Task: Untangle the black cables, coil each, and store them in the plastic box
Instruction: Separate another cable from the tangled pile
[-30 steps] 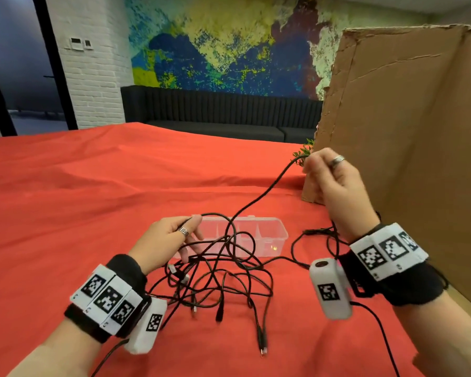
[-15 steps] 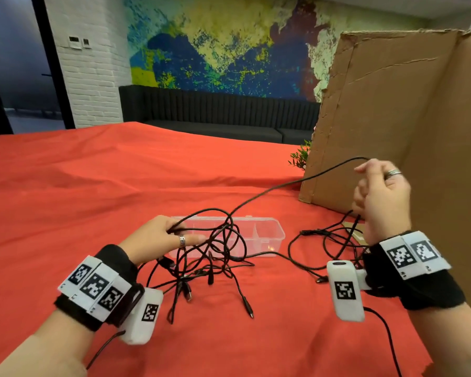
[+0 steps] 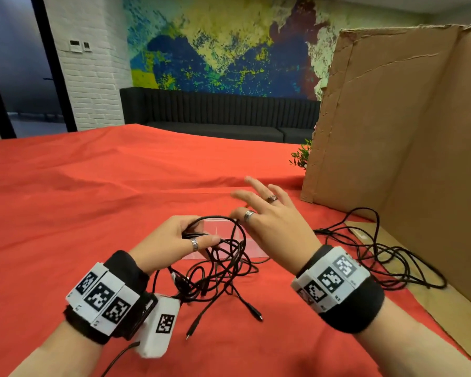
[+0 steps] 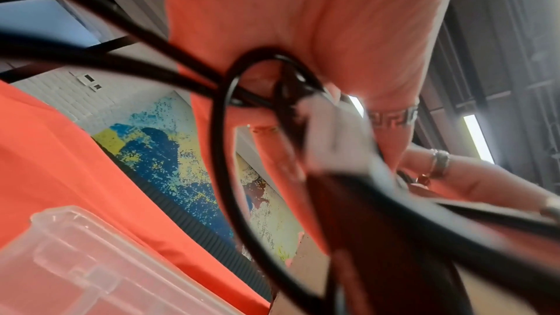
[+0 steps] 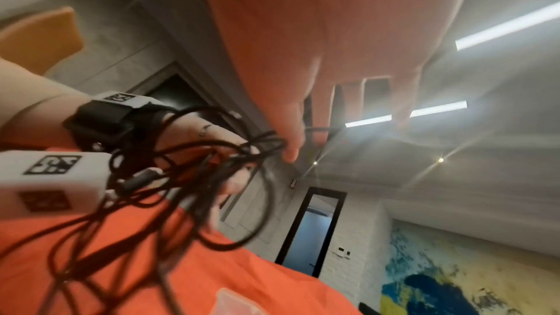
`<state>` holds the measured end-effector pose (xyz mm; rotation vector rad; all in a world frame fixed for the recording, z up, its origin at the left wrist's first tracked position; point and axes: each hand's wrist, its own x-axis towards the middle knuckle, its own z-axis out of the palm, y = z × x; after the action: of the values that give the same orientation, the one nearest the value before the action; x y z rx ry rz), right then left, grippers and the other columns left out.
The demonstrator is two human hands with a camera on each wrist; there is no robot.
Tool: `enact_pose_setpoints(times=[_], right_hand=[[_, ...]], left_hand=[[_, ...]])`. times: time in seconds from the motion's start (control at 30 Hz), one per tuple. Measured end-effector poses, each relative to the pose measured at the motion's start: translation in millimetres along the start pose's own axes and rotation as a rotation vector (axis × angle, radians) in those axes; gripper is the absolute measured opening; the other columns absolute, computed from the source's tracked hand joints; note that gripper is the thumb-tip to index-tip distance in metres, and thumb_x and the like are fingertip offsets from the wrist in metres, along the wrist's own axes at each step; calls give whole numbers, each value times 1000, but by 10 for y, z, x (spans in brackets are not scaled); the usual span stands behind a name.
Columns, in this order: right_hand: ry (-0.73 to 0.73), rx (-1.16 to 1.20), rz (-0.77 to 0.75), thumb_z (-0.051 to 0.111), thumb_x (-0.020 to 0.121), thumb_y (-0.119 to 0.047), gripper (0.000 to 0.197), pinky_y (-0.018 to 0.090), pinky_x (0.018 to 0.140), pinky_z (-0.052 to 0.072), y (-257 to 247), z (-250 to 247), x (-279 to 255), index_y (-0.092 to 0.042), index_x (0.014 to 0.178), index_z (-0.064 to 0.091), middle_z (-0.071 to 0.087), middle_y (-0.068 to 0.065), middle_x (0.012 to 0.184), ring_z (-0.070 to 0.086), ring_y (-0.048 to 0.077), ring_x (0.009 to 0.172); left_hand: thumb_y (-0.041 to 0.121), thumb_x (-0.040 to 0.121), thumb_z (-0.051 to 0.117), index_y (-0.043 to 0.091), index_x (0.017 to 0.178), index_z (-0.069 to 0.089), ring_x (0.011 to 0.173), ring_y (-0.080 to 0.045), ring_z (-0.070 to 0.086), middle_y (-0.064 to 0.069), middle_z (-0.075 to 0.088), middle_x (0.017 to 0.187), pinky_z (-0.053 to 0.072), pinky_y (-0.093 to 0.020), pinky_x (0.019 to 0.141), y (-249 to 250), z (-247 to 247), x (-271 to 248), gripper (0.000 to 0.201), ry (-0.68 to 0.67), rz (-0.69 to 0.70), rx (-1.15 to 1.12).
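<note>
A clear plastic box [image 3: 252, 247] with thin rigid walls sits on the red cloth of the desk [image 3: 93, 200], mostly hidden behind both hands; whether anything lies inside cannot be told. The left hand [image 3: 172, 240] curls round a bunch of thin, round black cables [image 3: 223, 270], whose loose loops hang in a tangle just in front of the box, plug ends trailing on the cloth. The right hand [image 3: 272, 227] hovers over the box with fingers spread, its thumb and forefinger at one strand; whether they pinch it cannot be told. Another black cable [image 3: 386, 257] lies slack beside the corrugated cardboard panel [image 3: 408, 148].
</note>
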<state>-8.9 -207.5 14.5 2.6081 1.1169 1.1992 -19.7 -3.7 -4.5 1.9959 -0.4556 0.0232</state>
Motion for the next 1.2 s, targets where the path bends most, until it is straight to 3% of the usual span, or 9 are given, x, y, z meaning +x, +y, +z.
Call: enact_pose_setpoints(times=[0.1,0.23,0.33,0.57,0.7,0.87,1.03,1.13,1.2], right_hand=[[-91,140,-63,45,84,-32,26,34,63,55,123,-51,-20,-21,80,68,66,-3,66,66,21,58],[-33,568,234,42,87,-40,32,28,58,51,184,-311,-56,-21,92,69,62,-6,64,63,16,57],[179,879,509,55,92,-18,15,29,51,48,321,-476,-57,-27,87,66,56,-4,57,60,16,44],[456,1158,890,49,95,-11,19,15,37,32,644,-524,-190,-19,86,63,58,-6,53,40,7,30],[727,1314,1175,50,95,-21,15,10,36,25,1084,-654,-390,-21,84,60,53,-9,49,28,3,29],[245,886,1158,54,93,-15,15,13,29,24,1239,-351,-809,-10,100,67,53,2,54,33,3,28],[-165,557,1021,54,93,-12,17,11,44,33,1070,-65,-1036,-18,96,69,54,-1,55,46,2,41],[-381,434,1015,53,93,-19,19,25,73,44,973,-27,-1043,-20,106,67,67,4,87,63,18,88],[-514,193,954,51,93,-29,36,36,98,37,854,13,-1011,-21,128,55,55,6,125,47,26,121]], left_hand=[[29,82,67,9,64,44,51,-21,63,0,45,50,43,-23,49,-22,-2,17,35,78,-56,-7],[37,85,62,19,63,48,39,-12,51,2,60,53,38,-19,47,-100,9,54,32,148,-54,152],[38,86,61,6,83,60,37,-6,45,-1,71,64,41,-21,44,-138,8,53,32,128,-87,210],[49,79,65,25,44,52,36,-5,36,9,42,37,28,-15,42,-212,-53,91,44,88,-167,358],[39,84,64,11,55,59,43,-5,26,9,31,42,22,-21,46,-382,-149,18,40,45,-247,413],[39,85,60,20,49,45,43,-8,19,10,23,41,16,-25,45,-388,-208,-17,43,211,-267,180],[40,87,56,9,62,53,40,-8,19,5,22,49,16,-19,39,-288,-182,26,40,297,-259,22],[35,88,57,6,66,50,38,-7,18,8,21,46,16,-19,37,-265,-177,13,37,338,-261,-99],[39,85,58,10,68,45,42,-9,18,3,22,51,16,-24,43,-243,-177,-4,36,354,-254,-161]])
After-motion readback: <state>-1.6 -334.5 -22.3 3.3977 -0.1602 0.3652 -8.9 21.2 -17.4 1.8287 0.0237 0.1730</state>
